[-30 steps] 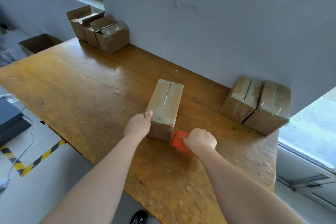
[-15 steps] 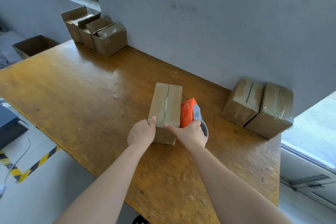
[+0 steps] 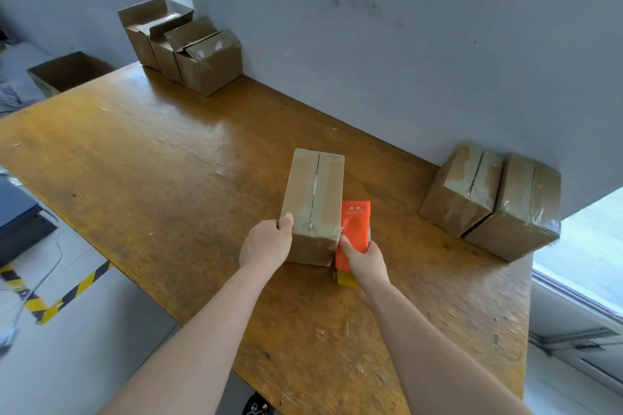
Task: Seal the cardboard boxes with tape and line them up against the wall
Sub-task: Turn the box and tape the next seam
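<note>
Left grip (image 3: 266, 242) clasps the taped brown box (image 3: 313, 192); right grip (image 3: 365, 259) clutches the orange tape dispenser (image 3: 355, 222).

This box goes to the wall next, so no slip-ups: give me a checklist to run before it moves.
1. Top seam of middle box taped: ok.
2. Left hand grips its near corner: ok.
3. Right hand holds the orange tape dispenser beside it: ok.
4. Tape cut free from dispenser: cannot tell.
5. Table bare along the wall, left of the two sealed boxes: ok.
6. Bottom seam taped: cannot tell.
</note>
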Demonstrator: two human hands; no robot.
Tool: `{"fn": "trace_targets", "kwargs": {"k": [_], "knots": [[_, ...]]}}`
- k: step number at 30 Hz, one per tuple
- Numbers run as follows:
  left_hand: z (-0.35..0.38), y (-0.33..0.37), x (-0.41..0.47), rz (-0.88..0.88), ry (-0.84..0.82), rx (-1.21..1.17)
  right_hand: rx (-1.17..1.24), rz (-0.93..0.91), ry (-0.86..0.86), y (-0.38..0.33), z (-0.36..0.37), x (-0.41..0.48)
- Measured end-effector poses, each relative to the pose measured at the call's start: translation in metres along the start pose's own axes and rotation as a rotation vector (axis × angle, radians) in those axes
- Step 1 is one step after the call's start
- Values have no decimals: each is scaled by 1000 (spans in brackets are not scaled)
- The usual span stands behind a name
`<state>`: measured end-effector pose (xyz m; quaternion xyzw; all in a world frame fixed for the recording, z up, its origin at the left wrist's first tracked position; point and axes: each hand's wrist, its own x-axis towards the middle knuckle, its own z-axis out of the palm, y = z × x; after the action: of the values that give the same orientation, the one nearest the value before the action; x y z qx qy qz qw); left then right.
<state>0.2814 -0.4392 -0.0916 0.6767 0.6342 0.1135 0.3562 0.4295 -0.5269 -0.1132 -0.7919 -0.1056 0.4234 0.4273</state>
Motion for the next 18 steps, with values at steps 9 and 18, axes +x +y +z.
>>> {"fn": "trace_targets", "kwargs": {"k": [9,18], "knots": [[0,2,2,33,0,72,-196,-211,-17,-4,-6,-11],[-2,1,7,61,-36,143,-310,-244,-60,-5,-15,-3]]}}
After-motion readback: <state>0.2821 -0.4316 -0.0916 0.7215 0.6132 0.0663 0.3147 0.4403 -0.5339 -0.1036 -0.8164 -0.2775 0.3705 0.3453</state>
